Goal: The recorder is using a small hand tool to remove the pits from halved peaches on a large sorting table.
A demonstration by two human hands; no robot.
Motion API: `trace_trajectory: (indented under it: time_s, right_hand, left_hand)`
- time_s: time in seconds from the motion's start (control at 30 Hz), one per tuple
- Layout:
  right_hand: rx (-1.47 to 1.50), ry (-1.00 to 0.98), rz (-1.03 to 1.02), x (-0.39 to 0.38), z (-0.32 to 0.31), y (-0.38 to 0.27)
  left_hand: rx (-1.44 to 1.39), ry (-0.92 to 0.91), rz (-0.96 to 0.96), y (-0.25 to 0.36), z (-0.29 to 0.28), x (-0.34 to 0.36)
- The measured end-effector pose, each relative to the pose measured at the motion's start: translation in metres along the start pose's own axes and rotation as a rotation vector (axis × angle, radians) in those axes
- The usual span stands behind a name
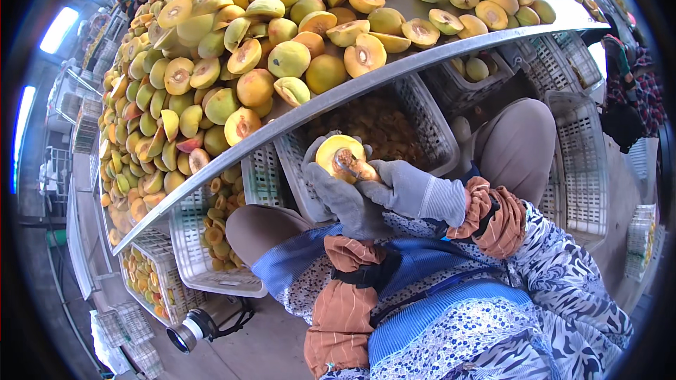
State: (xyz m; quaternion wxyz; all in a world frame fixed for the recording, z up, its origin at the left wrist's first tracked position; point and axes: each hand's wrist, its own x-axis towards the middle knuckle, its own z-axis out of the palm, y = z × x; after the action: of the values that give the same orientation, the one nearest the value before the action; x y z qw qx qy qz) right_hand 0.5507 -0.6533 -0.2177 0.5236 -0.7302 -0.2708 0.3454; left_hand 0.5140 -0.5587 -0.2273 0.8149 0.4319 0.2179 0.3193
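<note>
My left hand (331, 193) in a grey glove cups a halved yellow peach (334, 146), cut face up. My right hand (412, 186), also gloved, is closed on a small metal pitting tool (346, 163), its curved tip at the brown pit in the peach's middle. The tool's handle is mostly hidden in my fingers. Just beyond my hands, between my knees, a plastic crate (441, 148) holds many brown pieces, apparently pits. A sloped metal table edge (394, 67) runs above it, with a large heap of halved peaches (232, 56) on the table.
Crates of peach halves (183, 239) (162, 260) stand left of my left knee; another crate (472, 70) sits under the table, an empty-looking one (583, 162) at right. A black-and-silver lamp-like object (183, 334) lies lower left. A co-worker in checked clothing (634, 91) is at far right; another person's arm shows top left.
</note>
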Motion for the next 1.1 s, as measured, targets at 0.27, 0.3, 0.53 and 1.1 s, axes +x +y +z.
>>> trace_trajectory:
  time_s: [0.27, 0.3, 0.53, 1.1]
  right_hand:
    - [-0.325, -0.140, -0.012, 0.005, -0.016, 0.002]
    - [-0.319, -0.140, -0.010, 0.006, -0.016, 0.001]
    - [-0.339, -0.254, -0.013, 0.009, -0.016, 0.008]
    - [0.083, -0.282, -0.057, 0.005, -0.003, 0.021]
  left_hand:
    - [-0.063, -0.011, -0.058, -0.002, 0.002, 0.002]
    - [-0.057, -0.010, -0.061, -0.003, 0.000, 0.003]
    - [0.455, -0.133, 0.216, 0.005, -0.013, 0.013]
    - [0.129, 0.048, -0.233, 0.019, 0.001, 0.011]
